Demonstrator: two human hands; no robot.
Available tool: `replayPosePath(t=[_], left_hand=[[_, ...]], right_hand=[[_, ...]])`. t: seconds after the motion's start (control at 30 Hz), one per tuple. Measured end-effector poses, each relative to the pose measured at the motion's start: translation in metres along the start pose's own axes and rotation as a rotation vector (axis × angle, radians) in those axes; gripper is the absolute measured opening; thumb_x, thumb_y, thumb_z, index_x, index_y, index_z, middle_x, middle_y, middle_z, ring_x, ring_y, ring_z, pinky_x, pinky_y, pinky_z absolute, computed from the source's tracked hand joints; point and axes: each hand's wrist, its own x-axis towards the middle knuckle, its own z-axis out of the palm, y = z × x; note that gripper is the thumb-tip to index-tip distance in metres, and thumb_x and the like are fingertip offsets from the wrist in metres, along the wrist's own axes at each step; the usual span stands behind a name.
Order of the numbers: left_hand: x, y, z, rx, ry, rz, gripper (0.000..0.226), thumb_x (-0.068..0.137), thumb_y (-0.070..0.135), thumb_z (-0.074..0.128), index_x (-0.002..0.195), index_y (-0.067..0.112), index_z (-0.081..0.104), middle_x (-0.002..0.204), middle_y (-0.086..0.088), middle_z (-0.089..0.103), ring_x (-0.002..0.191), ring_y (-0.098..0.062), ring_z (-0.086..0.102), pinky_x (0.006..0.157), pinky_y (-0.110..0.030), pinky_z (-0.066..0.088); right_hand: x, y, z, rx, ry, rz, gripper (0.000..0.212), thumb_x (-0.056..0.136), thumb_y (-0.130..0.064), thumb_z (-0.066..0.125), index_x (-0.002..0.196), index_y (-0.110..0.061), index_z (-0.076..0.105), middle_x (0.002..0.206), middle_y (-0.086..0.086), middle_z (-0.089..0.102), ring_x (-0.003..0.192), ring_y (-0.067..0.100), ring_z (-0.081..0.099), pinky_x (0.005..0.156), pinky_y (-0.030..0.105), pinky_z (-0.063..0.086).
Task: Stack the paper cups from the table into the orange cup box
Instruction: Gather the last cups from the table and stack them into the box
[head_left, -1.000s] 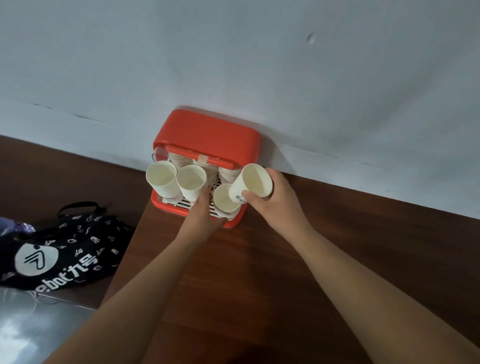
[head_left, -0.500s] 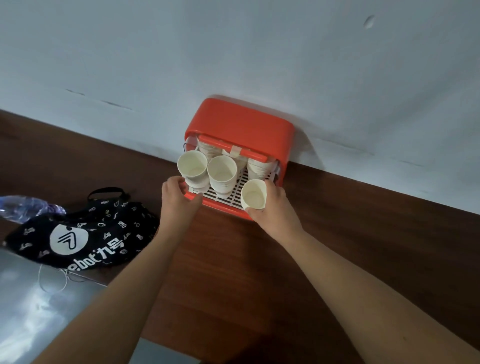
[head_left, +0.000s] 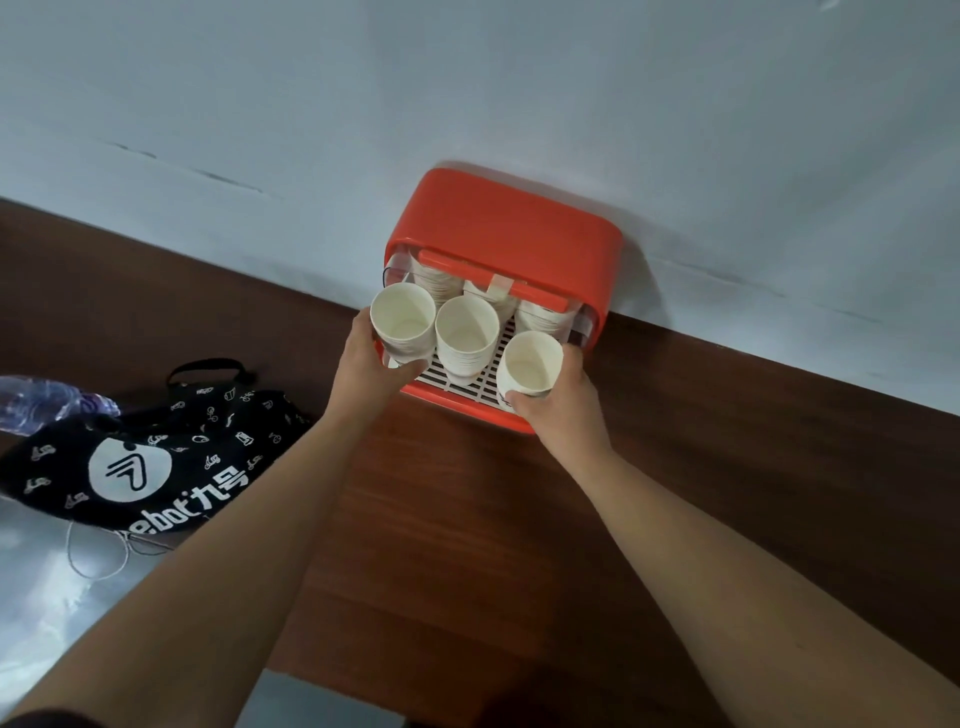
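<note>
- We are gripping a paper cup (head_left: 530, 366) in our right hand (head_left: 563, 402) at the box's (head_left: 511, 228) front right corner.
- Our left hand (head_left: 366, 364) is cupping the left stack (head_left: 404, 325); its fingertips are hidden.
- Rear stacks (head_left: 439, 275) are showing only partly under the lid.

Two bare forearms, no sleeves visible, no watch or rings. Left hand (head_left: 370, 364) and right hand (head_left: 563, 402) both bare, no gloves, fingers slim.

Orange cup box (head_left: 511, 236) holds upright white paper-cup stacks: left stack (head_left: 403, 322) between left fingers (head_left: 363, 338), middle stack (head_left: 466, 332) untouched, right cup (head_left: 530, 364) between right fingertips (head_left: 519, 400).
</note>
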Motion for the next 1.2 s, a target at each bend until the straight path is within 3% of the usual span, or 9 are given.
replayPosePath(t=[0.07, 0.13, 0.23, 0.37, 0.53, 0.8, 1.03, 1.13, 1.2], left_hand=[[0.003, -0.003, 0.002, 0.026, 0.007, -0.004, 0.085, 0.076, 0.022, 0.086, 0.145, 0.020, 0.037, 0.135, 0.009, 0.045, 0.122, -0.008, 0.045, 0.095, -0.027, 0.040], [-0.002, -0.009, 0.006, 0.104, 0.129, -0.018, 0.080, 0.072, 0.020, 0.088, 0.137, 0.009, 0.041, 0.134, -0.006, 0.042, 0.124, -0.020, 0.044, 0.100, -0.037, 0.044], [-0.030, -0.013, 0.019, 0.210, 0.287, 0.115, 0.053, 0.075, 0.013, 0.083, 0.114, -0.003, 0.050, 0.111, -0.013, 0.047, 0.100, -0.021, 0.046, 0.089, -0.047, 0.049], [-0.060, 0.000, 0.035, 0.266, 0.098, 0.278, 0.048, 0.088, 0.019, 0.074, 0.129, 0.011, 0.051, 0.109, -0.001, 0.050, 0.084, -0.010, 0.051, 0.068, -0.030, 0.049], [-0.048, 0.007, 0.048, 0.353, 0.000, 0.331, 0.053, 0.097, 0.029, 0.062, 0.146, 0.028, 0.041, 0.113, -0.001, 0.052, 0.079, -0.021, 0.062, 0.057, -0.039, 0.056], [-0.032, 0.018, 0.050, 0.287, 0.009, 0.329, 0.020, 0.104, 0.025, 0.050, 0.116, 0.011, 0.054, 0.108, -0.011, 0.057, 0.083, -0.032, 0.059, 0.059, -0.044, 0.051], [-0.034, 0.015, 0.052, 0.292, -0.018, 0.368, 0.020, 0.104, 0.027, 0.051, 0.117, 0.013, 0.056, 0.104, -0.009, 0.060, 0.081, -0.029, 0.061, 0.058, -0.042, 0.052], [-0.038, 0.012, 0.045, 0.295, -0.011, 0.375, 0.031, 0.101, 0.030, 0.056, 0.130, 0.020, 0.049, 0.107, -0.002, 0.061, 0.079, -0.015, 0.063, 0.056, -0.038, 0.054], [-0.043, 0.006, 0.038, 0.239, 0.040, 0.329, 0.042, 0.098, 0.026, 0.062, 0.134, 0.017, 0.043, 0.097, 0.001, 0.058, 0.074, -0.010, 0.058, 0.056, -0.031, 0.048]], right_hand=[[0.003, -0.003, 0.004, 0.005, 0.015, 0.003, 0.080, 0.074, -0.027, 0.085, 0.138, -0.017, 0.038, 0.134, 0.004, 0.055, 0.124, 0.024, 0.054, 0.096, 0.036, 0.050], [0.005, -0.004, 0.007, 0.009, 0.025, 0.003, 0.080, 0.075, -0.027, 0.085, 0.139, -0.016, 0.038, 0.135, 0.005, 0.055, 0.125, 0.024, 0.054, 0.097, 0.037, 0.050], [0.004, -0.003, 0.009, 0.016, 0.043, 0.004, 0.083, 0.075, -0.027, 0.085, 0.140, -0.016, 0.037, 0.137, 0.005, 0.054, 0.126, 0.025, 0.053, 0.099, 0.039, 0.050], [0.004, 0.000, 0.009, 0.031, 0.041, 0.007, 0.084, 0.074, -0.029, 0.085, 0.141, -0.018, 0.036, 0.137, 0.005, 0.053, 0.125, 0.024, 0.055, 0.099, 0.041, 0.051], [0.004, 0.002, 0.007, 0.019, 0.044, 0.004, 0.086, 0.074, -0.035, 0.084, 0.141, -0.022, 0.032, 0.137, 0.006, 0.053, 0.120, 0.024, 0.059, 0.097, 0.039, 0.052], [0.004, 0.001, 0.008, 0.006, 0.130, 0.002, 0.081, 0.075, -0.034, 0.084, 0.140, -0.018, 0.038, 0.135, 0.005, 0.057, 0.121, 0.023, 0.058, 0.094, 0.036, 0.053], [0.004, 0.004, 0.008, -0.025, 0.097, 0.017, 0.084, 0.074, -0.037, 0.085, 0.140, -0.017, 0.036, 0.136, 0.005, 0.056, 0.123, 0.024, 0.056, 0.094, 0.036, 0.052], [0.005, 0.003, 0.012, 0.000, 0.104, 0.010, 0.081, 0.075, -0.036, 0.084, 0.138, -0.017, 0.038, 0.134, 0.005, 0.056, 0.122, 0.023, 0.057, 0.094, 0.033, 0.052], [0.004, 0.003, 0.012, 0.008, 0.108, 0.009, 0.080, 0.076, -0.034, 0.084, 0.138, -0.016, 0.038, 0.134, 0.005, 0.055, 0.122, 0.022, 0.056, 0.094, 0.033, 0.051]])
